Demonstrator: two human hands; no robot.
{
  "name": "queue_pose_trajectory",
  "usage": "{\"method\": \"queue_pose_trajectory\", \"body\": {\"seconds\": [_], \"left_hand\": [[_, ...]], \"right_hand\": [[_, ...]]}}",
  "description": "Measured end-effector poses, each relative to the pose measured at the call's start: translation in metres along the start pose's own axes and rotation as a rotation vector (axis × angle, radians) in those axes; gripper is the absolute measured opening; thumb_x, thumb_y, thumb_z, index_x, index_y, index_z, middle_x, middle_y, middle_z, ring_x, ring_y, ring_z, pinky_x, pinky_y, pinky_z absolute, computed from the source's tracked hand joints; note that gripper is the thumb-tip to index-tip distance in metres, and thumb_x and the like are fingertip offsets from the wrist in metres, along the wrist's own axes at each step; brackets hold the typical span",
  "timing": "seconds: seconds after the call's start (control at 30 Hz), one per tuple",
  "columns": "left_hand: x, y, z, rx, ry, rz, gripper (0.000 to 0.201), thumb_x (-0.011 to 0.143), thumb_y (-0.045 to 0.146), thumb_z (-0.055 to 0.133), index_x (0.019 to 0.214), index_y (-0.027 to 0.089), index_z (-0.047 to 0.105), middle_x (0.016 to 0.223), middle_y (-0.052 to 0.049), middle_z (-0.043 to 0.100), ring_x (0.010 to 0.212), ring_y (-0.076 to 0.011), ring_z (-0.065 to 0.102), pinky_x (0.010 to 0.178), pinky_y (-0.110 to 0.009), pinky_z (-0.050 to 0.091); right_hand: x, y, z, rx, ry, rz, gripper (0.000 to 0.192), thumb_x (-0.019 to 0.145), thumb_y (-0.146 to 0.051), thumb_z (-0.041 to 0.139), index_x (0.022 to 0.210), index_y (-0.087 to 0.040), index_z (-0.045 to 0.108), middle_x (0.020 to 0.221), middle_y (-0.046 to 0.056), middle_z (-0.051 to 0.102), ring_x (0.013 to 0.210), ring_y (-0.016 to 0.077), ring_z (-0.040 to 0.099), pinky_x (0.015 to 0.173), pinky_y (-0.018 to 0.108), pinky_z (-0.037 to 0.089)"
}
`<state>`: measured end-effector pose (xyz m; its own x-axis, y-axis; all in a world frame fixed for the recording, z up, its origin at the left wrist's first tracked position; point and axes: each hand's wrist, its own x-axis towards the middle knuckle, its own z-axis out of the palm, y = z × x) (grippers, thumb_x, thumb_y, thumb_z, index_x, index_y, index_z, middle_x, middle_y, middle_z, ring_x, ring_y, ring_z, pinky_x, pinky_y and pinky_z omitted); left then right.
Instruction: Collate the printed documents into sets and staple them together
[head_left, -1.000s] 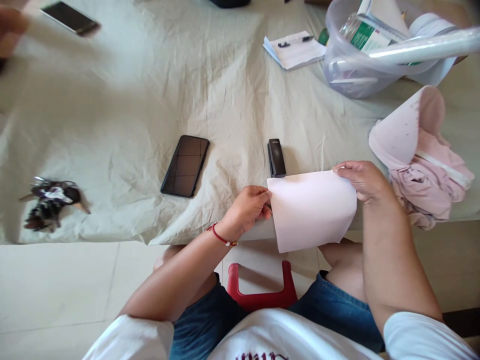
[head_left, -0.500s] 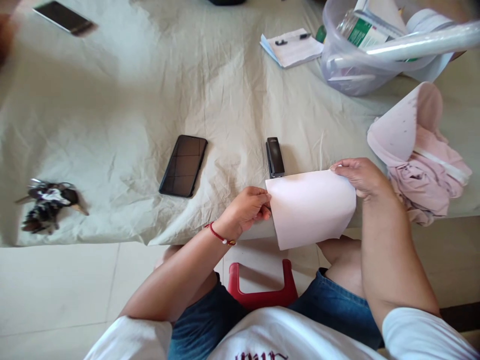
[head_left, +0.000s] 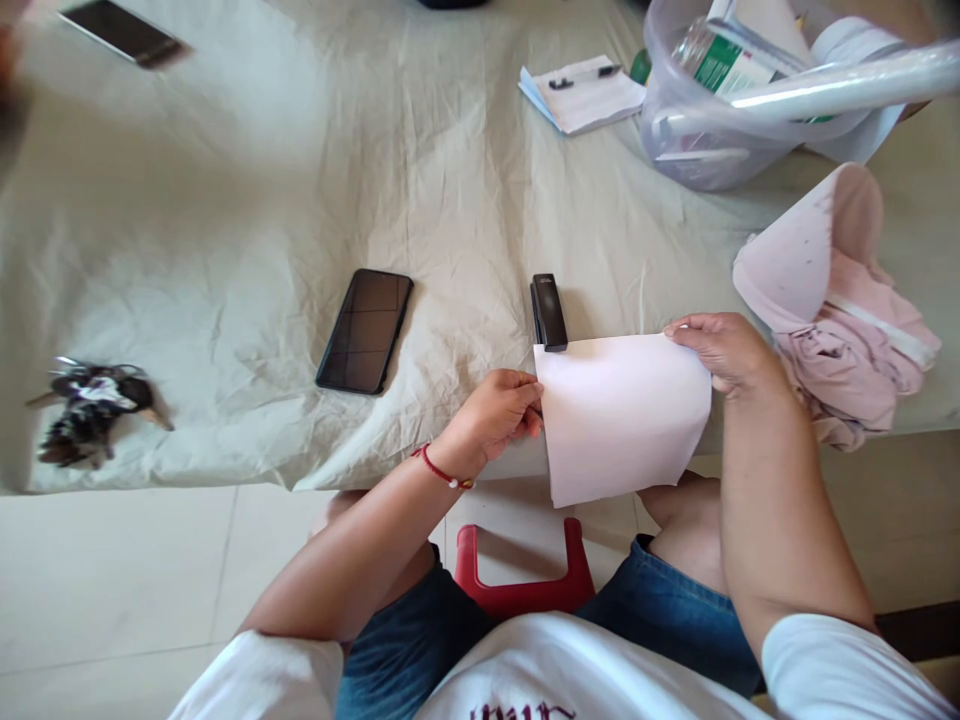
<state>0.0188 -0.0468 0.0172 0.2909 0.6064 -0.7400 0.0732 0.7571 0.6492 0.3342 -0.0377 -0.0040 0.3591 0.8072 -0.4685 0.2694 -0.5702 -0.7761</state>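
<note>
A white sheet of paper [head_left: 626,420] spans my two hands, its lower part hanging past the table's front edge. My left hand [head_left: 510,410] pinches the paper's left edge. At its upper right corner my right hand [head_left: 720,350] grips it between thumb and fingers. The black stapler [head_left: 550,312] lies on the table at the paper's upper left corner. That corner meets the stapler's near end; whether it sits between the jaws I cannot tell.
On the cloth-covered table [head_left: 450,200] lie a black phone [head_left: 365,330], keys [head_left: 97,405], another phone [head_left: 124,32], a notepad with a pen [head_left: 585,95] and a pink cloth item [head_left: 847,320]. A clear plastic basket [head_left: 705,165] holds several things. Below is a red stool [head_left: 517,598].
The paper's upper left corner has moved up to the stapler's near end, and the sheet lies a little straighter. Both hands keep their hold.
</note>
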Motion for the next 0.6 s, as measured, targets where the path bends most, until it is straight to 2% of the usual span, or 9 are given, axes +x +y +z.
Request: {"method": "queue_pose_trajectory", "body": {"seconds": [0.13, 0.27, 0.4, 0.5, 0.6], "left_hand": [[0.003, -0.003, 0.001, 0.03, 0.011, 0.045, 0.039, 0.102, 0.002, 0.052, 0.066, 0.014, 0.063, 0.056, -0.002, 0.06, 0.043, -0.0065, 0.053, 0.046, -0.018, 0.03], [0.007, -0.005, 0.001, 0.082, 0.042, 0.081, 0.043, 0.102, 0.002, 0.049, 0.063, 0.017, 0.058, 0.046, -0.002, 0.056, 0.042, -0.0077, 0.05, 0.047, -0.018, 0.03], [0.007, -0.006, 0.0, 0.17, 0.059, 0.124, 0.043, 0.103, 0.004, 0.049, 0.063, 0.019, 0.056, 0.047, -0.005, 0.061, 0.043, -0.008, 0.048, 0.047, -0.018, 0.029], [0.006, -0.005, 0.0, 0.201, 0.071, 0.122, 0.042, 0.101, 0.002, 0.05, 0.063, 0.019, 0.055, 0.05, -0.007, 0.066, 0.042, -0.0075, 0.049, 0.046, -0.018, 0.03], [0.006, -0.003, 0.001, 0.158, 0.082, 0.094, 0.042, 0.102, 0.0, 0.047, 0.066, 0.018, 0.059, 0.051, -0.007, 0.068, 0.043, -0.0099, 0.059, 0.047, -0.017, 0.041]], "right_hand": [[0.001, -0.001, 0.002, -0.042, -0.014, 0.011, 0.032, 0.062, -0.049, 0.091, 0.075, -0.027, 0.071, 0.072, 0.006, 0.064, 0.061, 0.0218, 0.056, 0.059, 0.038, 0.042], [-0.002, -0.008, 0.01, -0.1, 0.022, -0.016, 0.019, 0.066, -0.039, 0.082, 0.073, -0.026, 0.071, 0.068, 0.004, 0.062, 0.06, 0.0198, 0.052, 0.059, 0.036, 0.037], [-0.003, -0.015, 0.014, -0.248, 0.078, -0.069, 0.007, 0.073, -0.032, 0.074, 0.074, -0.025, 0.072, 0.07, 0.004, 0.065, 0.066, 0.0211, 0.057, 0.062, 0.036, 0.043], [-0.004, -0.018, 0.02, -0.5, 0.183, -0.175, 0.004, 0.079, -0.028, 0.075, 0.082, -0.026, 0.075, 0.079, 0.007, 0.07, 0.083, 0.0285, 0.068, 0.081, 0.042, 0.055], [-0.013, -0.02, 0.039, -0.582, 0.367, -0.402, 0.016, 0.087, -0.024, 0.072, 0.102, -0.024, 0.079, 0.117, 0.016, 0.077, 0.114, 0.0366, 0.073, 0.109, 0.055, 0.057]]}}
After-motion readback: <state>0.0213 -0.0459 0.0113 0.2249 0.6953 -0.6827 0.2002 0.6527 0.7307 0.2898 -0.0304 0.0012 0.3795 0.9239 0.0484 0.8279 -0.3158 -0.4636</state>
